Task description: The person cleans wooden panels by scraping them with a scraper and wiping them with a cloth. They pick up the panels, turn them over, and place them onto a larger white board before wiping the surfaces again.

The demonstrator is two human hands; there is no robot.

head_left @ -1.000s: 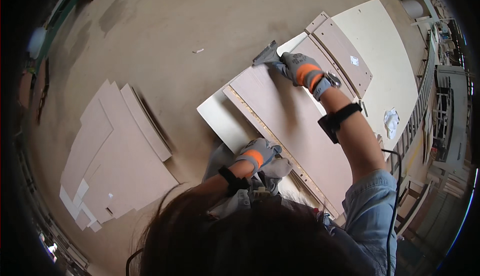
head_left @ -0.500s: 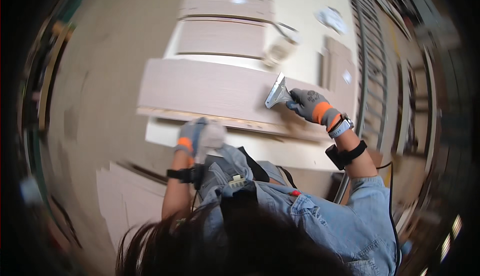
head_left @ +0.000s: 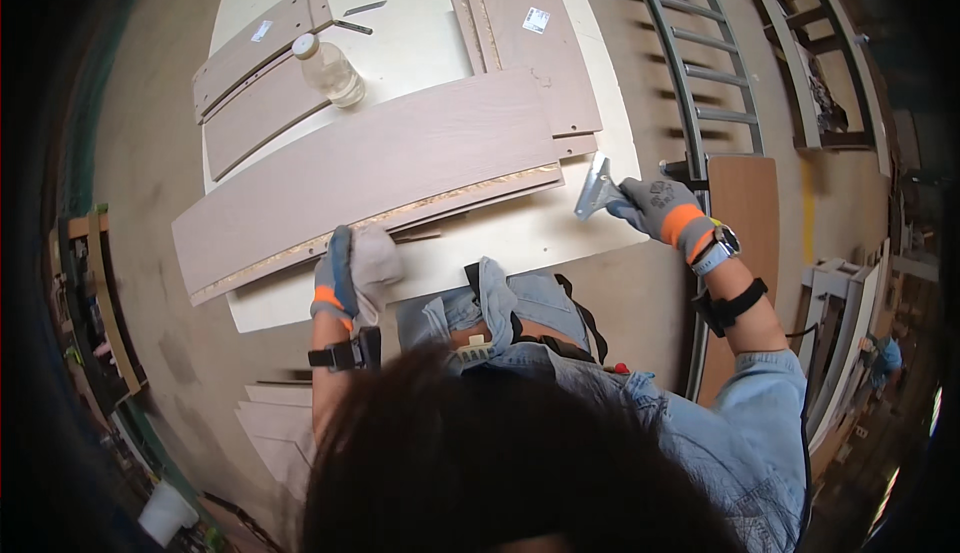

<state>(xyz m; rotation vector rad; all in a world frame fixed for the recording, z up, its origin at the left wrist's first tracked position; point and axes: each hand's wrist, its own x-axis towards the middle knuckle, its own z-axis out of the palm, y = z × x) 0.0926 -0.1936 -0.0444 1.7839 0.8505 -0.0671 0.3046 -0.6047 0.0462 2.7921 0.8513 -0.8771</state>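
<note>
My right hand (head_left: 662,211), in a grey glove with an orange cuff, is closed round the handle of a wide-bladed scraper (head_left: 597,191). The blade is over the white tabletop's right side, just past the end of a long pinkish-grey board (head_left: 370,163). My left hand (head_left: 334,275), gloved alike, grips a pale crumpled rag (head_left: 374,259) at the board's near edge. Whether its fingers also touch the board, I cannot tell. Raw chipboard shows along that near edge. Another panel lies partly hidden under the board.
Beyond the board, a clear bottle (head_left: 332,73) with a white cap stands by two dark slim tools (head_left: 356,23). Smaller panels (head_left: 262,48) lie far left, and labelled ones (head_left: 540,43) far right, all on the white table (head_left: 420,43). A metal roller conveyor (head_left: 705,63) runs along the right.
The view has turned, so the table and boards appear tilted. My right hand and the scraper have gone from over the board to beyond its right end. My left hand still holds the rag.
</note>
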